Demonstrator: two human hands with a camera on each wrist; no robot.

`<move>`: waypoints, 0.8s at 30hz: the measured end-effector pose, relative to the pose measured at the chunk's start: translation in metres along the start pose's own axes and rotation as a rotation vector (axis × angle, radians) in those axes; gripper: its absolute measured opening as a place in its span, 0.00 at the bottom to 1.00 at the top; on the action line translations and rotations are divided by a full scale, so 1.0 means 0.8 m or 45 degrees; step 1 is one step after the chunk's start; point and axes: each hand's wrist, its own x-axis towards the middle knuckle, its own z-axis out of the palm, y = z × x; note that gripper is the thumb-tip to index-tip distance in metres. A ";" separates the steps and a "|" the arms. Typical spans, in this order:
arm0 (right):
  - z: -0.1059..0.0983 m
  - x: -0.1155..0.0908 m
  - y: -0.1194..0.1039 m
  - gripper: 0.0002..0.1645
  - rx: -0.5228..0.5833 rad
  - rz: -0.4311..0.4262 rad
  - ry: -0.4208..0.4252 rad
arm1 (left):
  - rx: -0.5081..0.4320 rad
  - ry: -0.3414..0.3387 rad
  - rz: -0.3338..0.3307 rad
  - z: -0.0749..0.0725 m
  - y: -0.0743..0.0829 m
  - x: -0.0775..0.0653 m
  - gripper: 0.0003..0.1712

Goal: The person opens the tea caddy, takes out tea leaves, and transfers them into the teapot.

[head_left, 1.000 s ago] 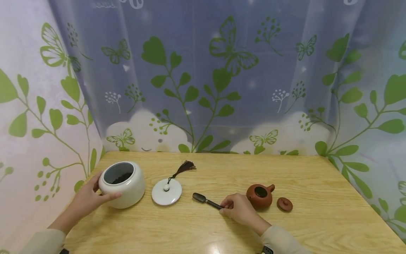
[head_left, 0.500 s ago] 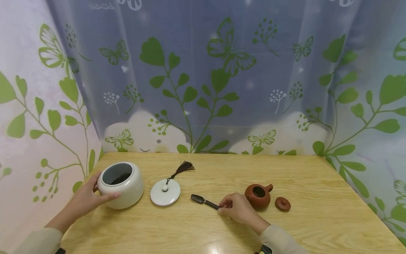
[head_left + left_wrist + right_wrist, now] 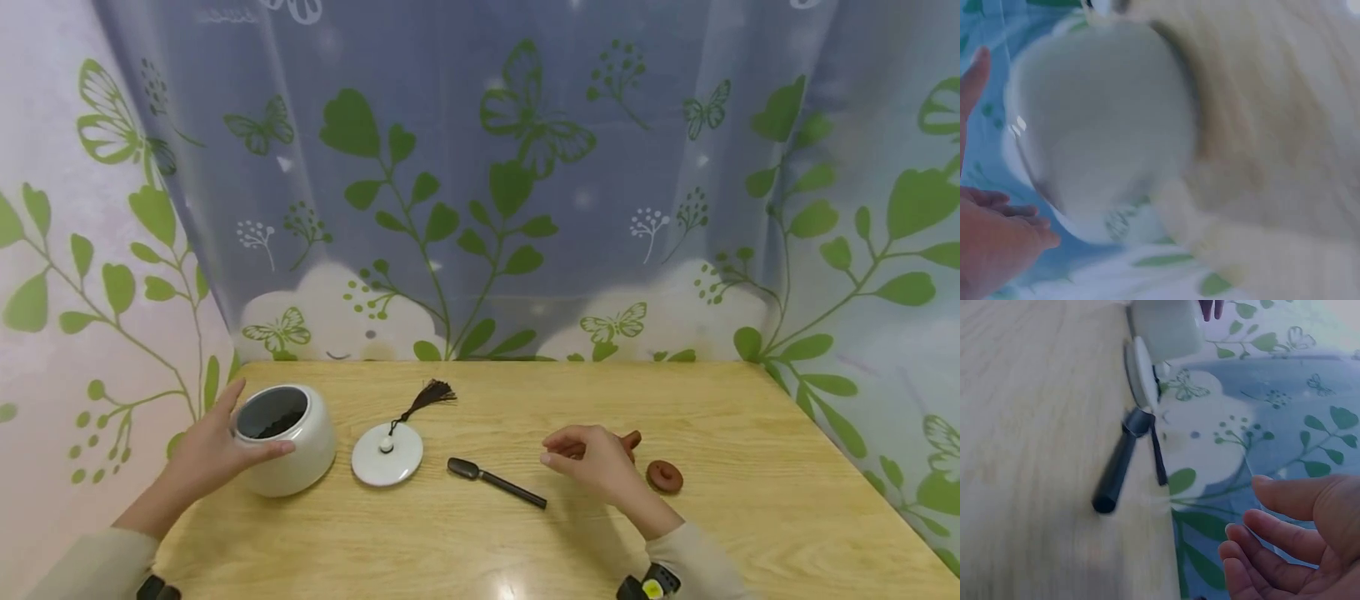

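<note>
In the head view my left hand is at the left side of a white ceramic jar with dark loose leaves inside. Its thumb and fingers are spread. The left wrist view shows that hand apart from the blurred jar. A black scoop lies on the table, its handle toward my right hand. Holding nothing, the right hand hovers with loosely bent fingers, also visible in the right wrist view. Behind it, a reddish-brown teapot is mostly hidden. The teapot's small lid lies to the right.
The jar's white lid lies between jar and scoop, with a dark tassel tied to its knob. A printed curtain with leaves and butterflies hangs behind the wooden table and along both sides.
My right hand has let go of the scoop's handle and moved up and right, in front of the teapot. My left hand has loosened from the jar, its fingers now raised. The scoop stays on the table.
</note>
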 end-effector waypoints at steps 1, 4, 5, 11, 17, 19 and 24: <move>-0.006 -0.001 0.001 0.13 0.006 0.014 0.020 | -0.005 0.003 0.020 0.001 0.008 0.003 0.72; -0.023 -0.006 0.008 0.13 0.014 0.030 0.076 | -0.008 0.001 0.087 0.009 0.035 0.011 0.71; -0.030 -0.008 0.011 0.14 0.022 0.040 0.091 | -0.002 -0.004 0.111 0.013 0.044 0.014 0.71; -0.064 -0.023 0.032 0.18 0.014 0.120 0.158 | -0.077 -0.096 0.207 0.047 0.098 0.031 0.69; -0.088 -0.040 0.054 0.21 -0.033 0.156 0.201 | -0.217 -0.190 0.280 0.104 0.152 0.048 0.67; -0.094 -0.045 0.061 0.21 -0.052 0.167 0.215 | -0.266 -0.236 0.296 0.124 0.171 0.051 0.66; -0.103 -0.055 0.080 0.21 -0.139 0.208 0.248 | -0.354 -0.323 0.318 0.174 0.220 0.056 0.65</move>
